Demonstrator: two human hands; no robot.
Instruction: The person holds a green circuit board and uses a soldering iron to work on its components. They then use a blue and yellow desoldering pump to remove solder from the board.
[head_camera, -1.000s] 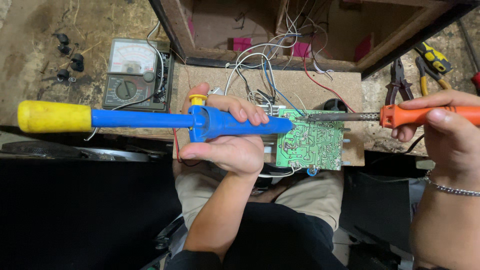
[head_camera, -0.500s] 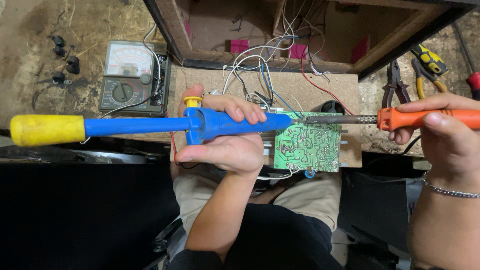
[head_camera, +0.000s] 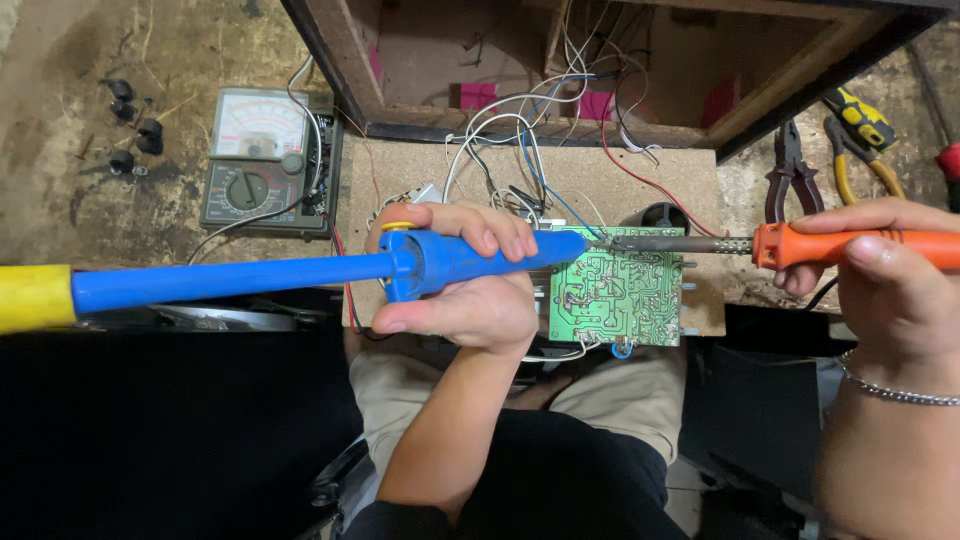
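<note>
Circuit board green, lying on wooden board. Left hand clamped around blue pump, right hand clamped on orange iron; both tips meet at circuit board's upper edge.

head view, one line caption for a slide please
Left hand holds a blue suction pump and right hand an orange soldering iron over a green circuit board.
</note>
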